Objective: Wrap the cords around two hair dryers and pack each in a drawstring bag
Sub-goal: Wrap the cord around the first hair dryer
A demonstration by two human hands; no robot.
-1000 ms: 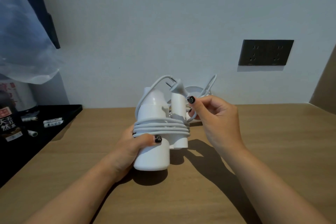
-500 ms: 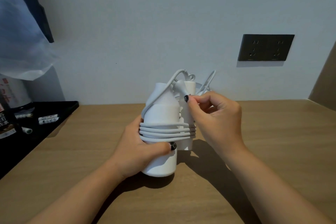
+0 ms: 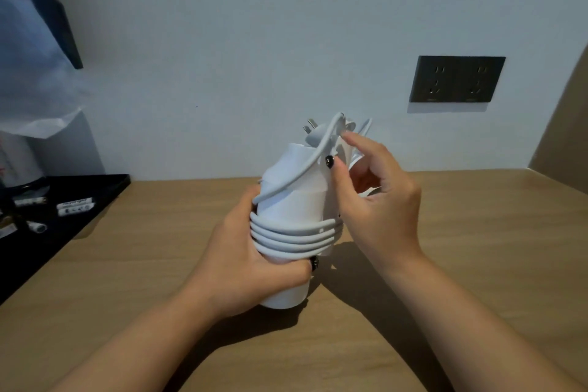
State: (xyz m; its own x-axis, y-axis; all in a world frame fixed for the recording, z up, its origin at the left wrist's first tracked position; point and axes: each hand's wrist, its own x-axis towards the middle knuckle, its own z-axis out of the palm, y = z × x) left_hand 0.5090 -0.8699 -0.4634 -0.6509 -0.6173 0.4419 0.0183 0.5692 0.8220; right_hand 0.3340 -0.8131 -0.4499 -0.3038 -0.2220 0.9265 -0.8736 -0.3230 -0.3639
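A white hair dryer (image 3: 291, 200) stands on end on the wooden table (image 3: 477, 232), its white cord (image 3: 292, 235) wound several times around the body. My left hand (image 3: 241, 261) grips the lower body, thumb pressed across the coils. My right hand (image 3: 372, 200) is at the dryer's upper right side; its thumb and fingers pinch the loose end of the cord near the plug (image 3: 313, 134), which sticks up at the top. Behind my right hand, part of a second white dryer (image 3: 359, 157) and its cord show, mostly hidden. No drawstring bag is in view.
A black tray (image 3: 79, 200) with small white sachets and tubes lies at the left edge of the table. A white kettle-like object (image 3: 19, 156) and a pale plastic bag (image 3: 28, 57) hang over it. A dark wall socket panel (image 3: 456, 79) sits on the wall at the right.
The dryer has been turned and tilted slightly; the plug end has moved up over the top of the dryer with my right hand. My left hand keeps its grip on the coils.
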